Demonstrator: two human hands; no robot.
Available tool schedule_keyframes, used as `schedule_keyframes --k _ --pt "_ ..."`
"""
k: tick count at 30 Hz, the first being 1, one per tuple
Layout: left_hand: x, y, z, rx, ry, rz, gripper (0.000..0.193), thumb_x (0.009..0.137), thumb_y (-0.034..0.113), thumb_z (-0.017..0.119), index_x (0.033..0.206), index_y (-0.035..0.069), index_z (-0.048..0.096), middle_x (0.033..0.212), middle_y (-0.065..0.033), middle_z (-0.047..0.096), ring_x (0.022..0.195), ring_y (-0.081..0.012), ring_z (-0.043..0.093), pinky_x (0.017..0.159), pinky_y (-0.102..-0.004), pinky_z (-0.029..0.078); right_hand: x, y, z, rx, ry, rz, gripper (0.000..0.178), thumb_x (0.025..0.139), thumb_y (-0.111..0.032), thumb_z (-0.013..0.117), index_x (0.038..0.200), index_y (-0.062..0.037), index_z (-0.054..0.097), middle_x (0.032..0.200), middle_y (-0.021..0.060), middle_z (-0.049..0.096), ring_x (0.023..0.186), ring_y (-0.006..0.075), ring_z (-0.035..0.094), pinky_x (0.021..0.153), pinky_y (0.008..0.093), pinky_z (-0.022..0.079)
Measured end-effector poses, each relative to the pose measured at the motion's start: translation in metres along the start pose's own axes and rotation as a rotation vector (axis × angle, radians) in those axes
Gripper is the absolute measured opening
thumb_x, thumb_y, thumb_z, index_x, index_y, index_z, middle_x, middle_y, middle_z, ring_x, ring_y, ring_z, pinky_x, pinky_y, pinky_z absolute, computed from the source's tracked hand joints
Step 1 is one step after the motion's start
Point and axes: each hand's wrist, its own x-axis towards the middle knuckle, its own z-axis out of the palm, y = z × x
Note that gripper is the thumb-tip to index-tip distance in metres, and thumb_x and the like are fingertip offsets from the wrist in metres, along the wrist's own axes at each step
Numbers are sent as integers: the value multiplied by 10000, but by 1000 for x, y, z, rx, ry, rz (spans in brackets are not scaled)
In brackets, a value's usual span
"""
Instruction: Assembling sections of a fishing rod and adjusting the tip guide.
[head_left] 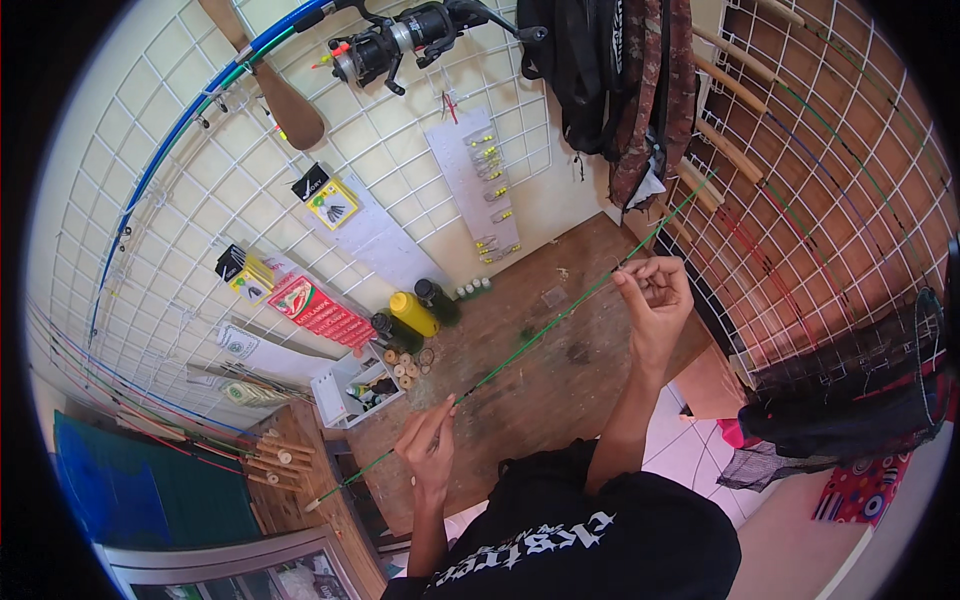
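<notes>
A thin green fishing rod blank [530, 343] slants across my front, from its pale lower end at the left up to the far right. It has dark bands along it. My left hand [428, 445] is closed around its lower part. Against the upper part, my right hand [655, 300] has thumb and fingers curled in a pinch beside a dark band. What lies between those fingertips is too small to tell. Beneath the rod is a worn wooden table [540, 400].
Cork rings [405, 368], a white bin [345, 390], a yellow bottle [412, 312] and dark bottles stand at the table's back left. A white wire grid [380, 150] holds packets and a fishing reel [400, 45]. More rods hang on the right grid, near a black net [850, 400].
</notes>
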Motion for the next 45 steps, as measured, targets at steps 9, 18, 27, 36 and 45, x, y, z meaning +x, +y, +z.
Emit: schedule_keyframes --k 9,18,27,36,45 --pt "-5 -1 0 -28 3 -18 229 763 -101 663 970 -13 705 798 -127 693 696 -162 626 640 -252 465 2 2 0 320 -145 382 382 800 41 665 1166 23 558 815 20 607 736 65 547 671 199 430" --pt "-9 -5 2 -25 -20 -24 260 730 -96 675 961 17 712 757 -100 684 612 -179 609 592 -277 446 -1 13 -2 470 -176 392 325 823 1 657 1139 -13 581 881 26 592 744 90 533 670 234 439" --pt "-9 -3 4 -58 -44 -25 277 735 -97 668 978 27 713 749 -95 684 599 -162 595 573 -267 442 2 12 -5 520 -231 409 177 822 -26 664 977 -48 582 882 28 561 801 112 540 723 257 465" --pt "-10 -10 3 -76 -17 -12 265 747 -100 670 979 21 714 755 -93 687 605 -136 589 546 -246 443 3 25 -21 491 -218 367 251 769 69 669 1010 13 625 967 121 660 909 157 624 815 271 500" --pt "-5 -7 -6 -88 -2 -41 226 762 -82 680 959 20 720 741 -95 674 584 -114 551 515 -237 418 10 4 -28 536 -123 378 221 812 48 642 1033 45 639 979 130 659 907 181 629 795 290 522"
